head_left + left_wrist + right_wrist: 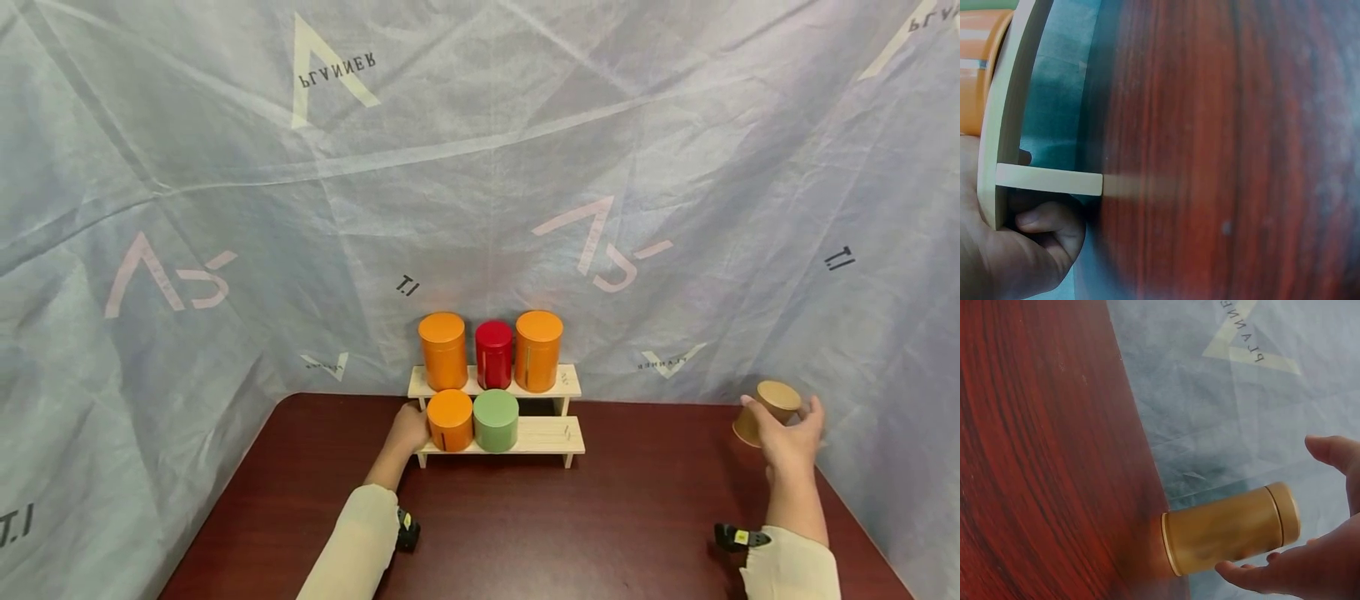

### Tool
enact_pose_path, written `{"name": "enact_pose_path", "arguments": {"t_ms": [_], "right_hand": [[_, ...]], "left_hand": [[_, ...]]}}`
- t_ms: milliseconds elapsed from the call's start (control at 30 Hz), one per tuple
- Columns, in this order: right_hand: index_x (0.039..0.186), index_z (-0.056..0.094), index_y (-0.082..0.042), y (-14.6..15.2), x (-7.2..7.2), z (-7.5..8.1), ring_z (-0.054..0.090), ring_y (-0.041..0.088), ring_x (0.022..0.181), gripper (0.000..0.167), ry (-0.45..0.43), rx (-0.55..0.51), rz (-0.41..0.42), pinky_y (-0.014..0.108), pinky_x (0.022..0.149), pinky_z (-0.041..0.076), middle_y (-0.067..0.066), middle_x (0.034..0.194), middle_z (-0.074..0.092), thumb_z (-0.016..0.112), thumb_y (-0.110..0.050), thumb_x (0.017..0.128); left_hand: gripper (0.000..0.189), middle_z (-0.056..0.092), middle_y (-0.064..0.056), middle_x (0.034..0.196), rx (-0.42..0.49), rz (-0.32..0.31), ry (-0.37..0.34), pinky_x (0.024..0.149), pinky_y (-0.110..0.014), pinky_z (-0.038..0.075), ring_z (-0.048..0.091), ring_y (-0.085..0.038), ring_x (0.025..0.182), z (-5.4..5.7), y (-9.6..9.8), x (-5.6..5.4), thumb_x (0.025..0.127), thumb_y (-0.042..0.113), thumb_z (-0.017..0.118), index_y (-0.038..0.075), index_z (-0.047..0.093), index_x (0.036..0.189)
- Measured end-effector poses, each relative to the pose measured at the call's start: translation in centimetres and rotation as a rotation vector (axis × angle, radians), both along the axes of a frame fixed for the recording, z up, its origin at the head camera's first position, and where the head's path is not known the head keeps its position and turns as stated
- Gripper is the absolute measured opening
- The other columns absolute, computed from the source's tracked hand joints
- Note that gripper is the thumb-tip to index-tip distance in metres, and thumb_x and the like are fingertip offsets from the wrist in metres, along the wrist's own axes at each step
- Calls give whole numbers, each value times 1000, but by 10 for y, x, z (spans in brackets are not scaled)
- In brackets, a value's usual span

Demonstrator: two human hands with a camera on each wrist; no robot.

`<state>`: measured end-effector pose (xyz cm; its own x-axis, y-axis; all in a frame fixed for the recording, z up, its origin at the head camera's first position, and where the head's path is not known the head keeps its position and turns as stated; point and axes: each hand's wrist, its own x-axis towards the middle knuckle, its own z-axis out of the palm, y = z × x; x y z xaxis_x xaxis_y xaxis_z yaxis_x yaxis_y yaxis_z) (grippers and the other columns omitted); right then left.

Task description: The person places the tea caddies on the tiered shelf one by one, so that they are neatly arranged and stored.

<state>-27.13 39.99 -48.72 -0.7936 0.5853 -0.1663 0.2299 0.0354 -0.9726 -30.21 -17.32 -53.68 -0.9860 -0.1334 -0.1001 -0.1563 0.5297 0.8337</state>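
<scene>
At the left end of the two-tier wooden rack [546, 432], my left hand [409, 427] grips the lower step beside a short orange tin [450, 421]. In the left wrist view, the fingers of that left hand [1035, 250] curl under the step near its leg [1050, 179]. A short green tin [497, 422] stands next to the orange one. At the far right, my right hand [793, 437] is spread around a gold tin [780, 394]. In the right wrist view, the thumb is clear of the gold tin [1229, 531], while a fingertip overlaps its lower side.
On the rack's upper step stand a tall orange tin [443, 354], a smaller red tin [494, 357] and another tall orange tin [538, 354]. The rack is on a dark red wooden table [637, 500]. A grey printed cloth [480, 208] hangs behind and at both sides.
</scene>
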Motion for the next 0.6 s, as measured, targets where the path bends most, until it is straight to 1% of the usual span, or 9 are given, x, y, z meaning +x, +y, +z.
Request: {"name": "enact_pose_path", "arguments": {"t_ms": [100, 233, 300, 433, 533, 600], "right_hand": [[167, -11, -41, 2, -3, -3, 0, 27, 167, 110, -2, -42, -7, 51, 135, 13, -3, 180, -7, 72, -46, 96], [168, -12, -38, 5, -5, -8, 1, 26, 167, 110, -1, -80, -22, 47, 135, 12, 0, 180, -6, 72, -44, 97], [168, -13, -37, 5, -8, -10, 2, 25, 167, 110, 3, -90, -29, 44, 135, 12, 2, 180, -4, 71, -44, 98], [169, -13, -33, 6, -9, -14, 4, 25, 166, 107, 12, -83, -25, 42, 135, 12, 7, 180, -3, 68, -41, 100], [171, 3, -32, 6, -11, -16, 13, 26, 166, 92, 11, -70, -22, 44, 135, 17, 5, 179, 8, 64, -38, 102], [171, 13, -32, 7, -12, -17, 17, 27, 165, 85, 7, -62, -17, 46, 134, 20, 4, 178, 14, 64, -39, 103]], "left_hand": [[48, 52, 0, 69, -10, 4, 0, 66, -29, 46, 52, -16, 65, 1, -1, 1, 111, 34, 41, -5, 65, 127], [46, 52, -1, 69, -17, -1, 5, 65, -30, 46, 51, -17, 64, 1, -1, 1, 111, 31, 40, -6, 65, 125], [45, 51, -1, 70, -18, -1, 8, 64, -30, 46, 51, -17, 64, 1, -1, 0, 110, 29, 41, -7, 64, 124], [43, 47, -1, 66, -32, -5, 6, 61, -30, 43, 47, -17, 60, 1, -3, -1, 111, 29, 40, -6, 64, 117], [44, 43, 1, 63, -46, -9, 1, 58, -30, 41, 42, -16, 57, -1, -3, -3, 112, 32, 40, -5, 64, 112], [45, 42, 1, 62, -50, -14, 1, 57, -30, 40, 41, -15, 55, -1, -3, -4, 112, 32, 39, -5, 64, 112]]}}
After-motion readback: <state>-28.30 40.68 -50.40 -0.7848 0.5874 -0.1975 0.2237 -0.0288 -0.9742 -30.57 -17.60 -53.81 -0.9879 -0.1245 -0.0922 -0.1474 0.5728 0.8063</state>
